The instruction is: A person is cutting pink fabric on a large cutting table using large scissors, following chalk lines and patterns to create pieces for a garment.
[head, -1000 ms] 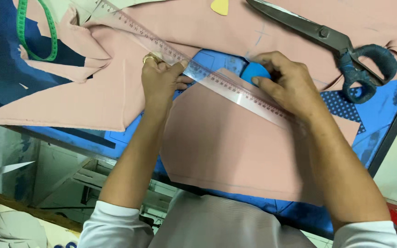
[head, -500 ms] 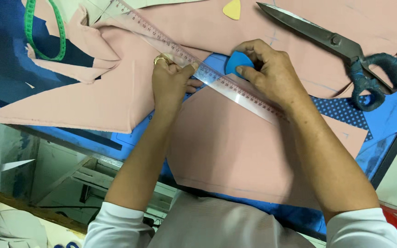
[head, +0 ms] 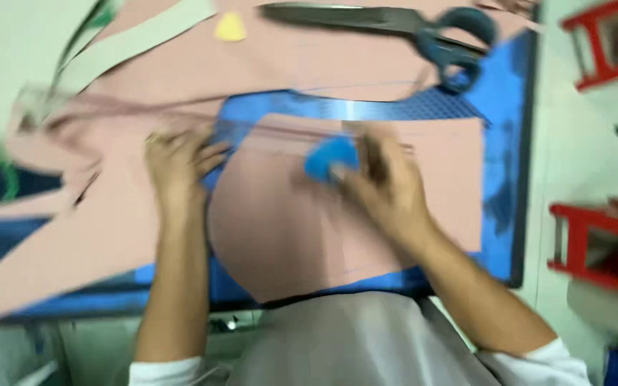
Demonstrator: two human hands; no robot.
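Right hand: my right hand [head: 388, 189] pinches the blue chalk [head: 332, 157] against the pink fabric [head: 287, 229].
Left hand: my left hand [head: 177, 168] presses flat on the ruler [head: 280, 129].
Beyond both hands: scissors [head: 395, 25], yellow chalk [head: 230, 27] on the tabletop [head: 498, 171].

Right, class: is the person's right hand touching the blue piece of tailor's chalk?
Touching. The head view, though blurred, shows the right hand gripping the blue tailor's chalk with its fingers against the pink fabric.

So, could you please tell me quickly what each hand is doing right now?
Left hand: flat, pressing down on the ruler and pink fabric, gripping nothing.
Right hand: fingers closed on the blue chalk by the ruler.
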